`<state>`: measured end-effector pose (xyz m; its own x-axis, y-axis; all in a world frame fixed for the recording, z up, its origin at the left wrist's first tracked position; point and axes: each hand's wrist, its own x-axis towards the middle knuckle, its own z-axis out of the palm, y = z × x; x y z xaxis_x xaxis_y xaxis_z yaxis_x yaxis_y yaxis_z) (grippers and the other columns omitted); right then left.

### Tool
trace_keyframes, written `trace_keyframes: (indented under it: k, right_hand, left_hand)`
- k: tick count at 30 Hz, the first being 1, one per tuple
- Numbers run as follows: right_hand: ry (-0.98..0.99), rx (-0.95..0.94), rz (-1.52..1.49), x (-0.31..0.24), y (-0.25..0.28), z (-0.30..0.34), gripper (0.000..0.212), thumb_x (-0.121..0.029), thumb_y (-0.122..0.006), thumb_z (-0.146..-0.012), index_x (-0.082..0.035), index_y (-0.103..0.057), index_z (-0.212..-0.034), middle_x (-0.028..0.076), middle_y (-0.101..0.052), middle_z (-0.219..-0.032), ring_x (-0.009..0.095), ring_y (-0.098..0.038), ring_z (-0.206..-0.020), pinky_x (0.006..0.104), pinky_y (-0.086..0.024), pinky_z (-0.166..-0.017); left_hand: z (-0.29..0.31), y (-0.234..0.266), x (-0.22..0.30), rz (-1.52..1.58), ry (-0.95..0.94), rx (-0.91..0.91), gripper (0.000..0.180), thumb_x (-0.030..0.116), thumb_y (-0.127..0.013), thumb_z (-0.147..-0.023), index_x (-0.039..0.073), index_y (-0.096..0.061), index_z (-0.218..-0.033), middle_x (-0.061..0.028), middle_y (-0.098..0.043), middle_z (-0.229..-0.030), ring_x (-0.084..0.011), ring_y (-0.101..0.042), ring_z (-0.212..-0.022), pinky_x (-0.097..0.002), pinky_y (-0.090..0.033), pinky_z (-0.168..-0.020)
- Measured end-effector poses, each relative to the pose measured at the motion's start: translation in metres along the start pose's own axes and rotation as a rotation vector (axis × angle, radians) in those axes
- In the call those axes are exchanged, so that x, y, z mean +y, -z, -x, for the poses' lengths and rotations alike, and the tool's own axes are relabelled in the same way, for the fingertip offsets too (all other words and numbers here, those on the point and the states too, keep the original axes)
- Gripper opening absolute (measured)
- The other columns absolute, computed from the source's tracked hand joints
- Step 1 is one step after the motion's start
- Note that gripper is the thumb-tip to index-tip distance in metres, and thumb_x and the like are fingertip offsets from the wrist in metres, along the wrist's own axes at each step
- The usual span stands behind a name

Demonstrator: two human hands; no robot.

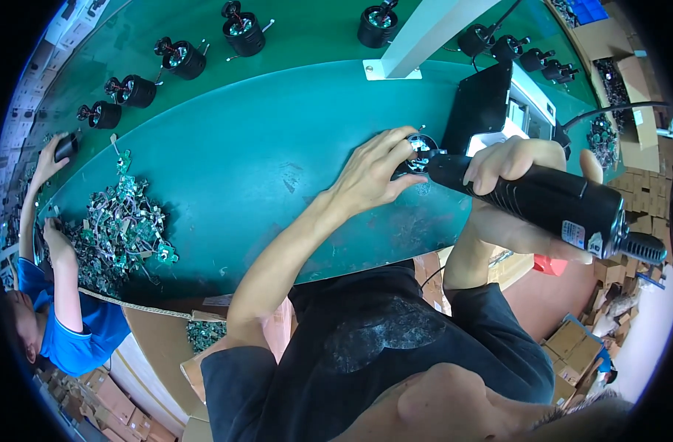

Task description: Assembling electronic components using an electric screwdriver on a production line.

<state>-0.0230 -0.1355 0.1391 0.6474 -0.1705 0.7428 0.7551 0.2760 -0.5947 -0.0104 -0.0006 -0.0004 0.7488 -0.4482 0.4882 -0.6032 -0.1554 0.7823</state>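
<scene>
My right hand (524, 166) is wrapped around a black electric screwdriver (550, 202), which lies tilted with its narrow end to the left. That end reaches the open top of a small round black housing (423, 146) with bright parts inside. My left hand (373, 166) grips this housing against the green table mat (233, 155), fingers on its far side and thumb on its near side. The screwdriver's bit and any screw are too small or hidden to make out. Right beside the housing stands a black and white box-shaped device (506, 107).
A heap of green circuit boards with wires (123, 228) lies at the left. Several black housings (244, 35) with wires line the far side. A white metal post (425, 33) rises from the table. At the far left a co-worker in a blue shirt (82, 335) handles a housing.
</scene>
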Motion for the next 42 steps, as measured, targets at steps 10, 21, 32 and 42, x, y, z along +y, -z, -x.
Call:
trace_keyframes:
  k: [10, 21, 32, 42]
  right_hand:
    - [0.235, 0.069, 0.343, -0.085, 0.056, -0.012, 0.078, -0.076, -0.037, -0.093, -0.013, -0.042, -0.139, 0.020, -0.067, -0.090, 0.023, -0.065, -0.052, 0.0319, -0.055, -0.040]
    - [-0.076, 0.178, 0.283, -0.080, 0.085, 0.011, 0.081, -0.078, -0.031, -0.093, -0.012, -0.044, -0.138, 0.020, -0.067, -0.091, 0.022, -0.066, -0.053, 0.0319, -0.055, -0.040]
    - [0.200, 0.142, 0.445, -0.077, 0.085, 0.002, 0.084, -0.080, -0.028, -0.092, -0.012, -0.043, -0.141, 0.019, -0.067, -0.090, 0.022, -0.064, -0.052, 0.0322, -0.055, -0.040]
    - [0.162, 0.231, 0.298, -0.071, 0.054, 0.012, 0.085, -0.080, -0.029, -0.092, -0.012, -0.042, -0.140, 0.018, -0.065, -0.089, 0.022, -0.063, -0.050, 0.0329, -0.056, -0.041]
  left_hand:
    - [-0.007, 0.007, 0.013, 0.061, 0.252, -0.058, 0.066, 0.015, -0.086, -0.071, 0.006, -0.052, -0.128, -0.0125, -0.061, -0.127, -0.0319, -0.063, -0.107, -0.0416, -0.050, -0.093]
    - [0.001, 0.002, 0.005, 0.005, 0.050, -0.050, 0.071, 0.009, -0.086, -0.068, 0.005, -0.055, -0.132, -0.0123, -0.064, -0.127, -0.0307, -0.063, -0.112, -0.0395, -0.050, -0.098]
    - [-0.003, 0.003, 0.008, -0.009, 0.022, -0.056, 0.068, 0.007, -0.086, -0.067, 0.003, -0.058, -0.128, -0.0135, -0.065, -0.126, -0.0311, -0.063, -0.112, -0.0403, -0.051, -0.098]
    - [-0.006, 0.004, 0.007, 0.000, -0.040, -0.063, 0.068, 0.009, -0.086, -0.068, 0.002, -0.057, -0.129, -0.0134, -0.064, -0.126, -0.0317, -0.062, -0.114, -0.0410, -0.050, -0.098]
